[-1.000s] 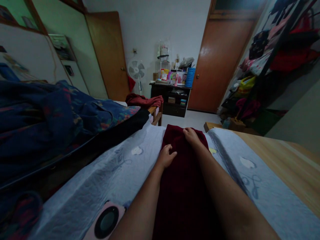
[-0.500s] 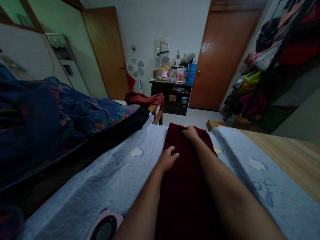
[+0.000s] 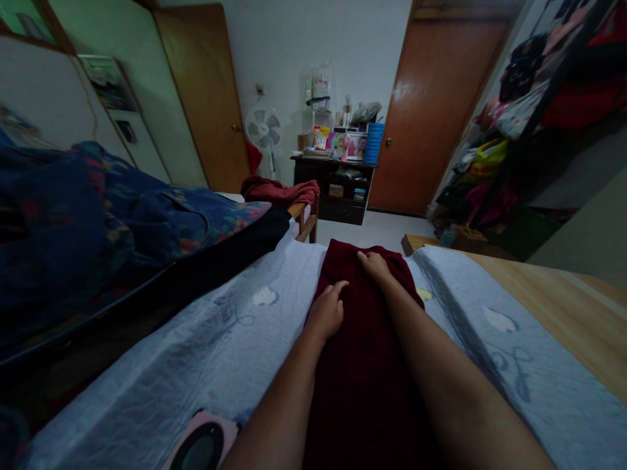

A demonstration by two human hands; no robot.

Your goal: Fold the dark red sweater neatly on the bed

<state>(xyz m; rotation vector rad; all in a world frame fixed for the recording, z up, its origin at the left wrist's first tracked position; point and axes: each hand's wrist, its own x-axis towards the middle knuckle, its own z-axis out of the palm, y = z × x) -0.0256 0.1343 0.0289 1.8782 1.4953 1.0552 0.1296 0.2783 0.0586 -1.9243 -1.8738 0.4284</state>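
A dark red piece of cloth (image 3: 362,365) lies lengthwise in front of me on a pale grey-blue cover with white cloud patterns (image 3: 264,295). My left hand (image 3: 327,312) rests on its left side, one finger stretched out towards the right and the others partly hidden. Near the cloth's far end, my right hand (image 3: 374,266) has its fingers bent against the fabric, thumb side towards the left, pinching it. Beside my left forearm sits a pink object with a round black-ringed face (image 3: 203,444).
Blue floral fabric (image 3: 161,215) is heaped at the left. Reddish cloth (image 3: 281,190) hangs over a wooden frame beyond. Bare wooden board (image 3: 553,294) shows at the right. Further off are a white fan (image 3: 264,127), a dark cabinet (image 3: 328,189) and hanging clothes and bags (image 3: 526,78).
My left hand has turned and shifted slightly, its finger now reaching further forward along the cloth. The right hand stays at the far end. The view has shifted slightly.
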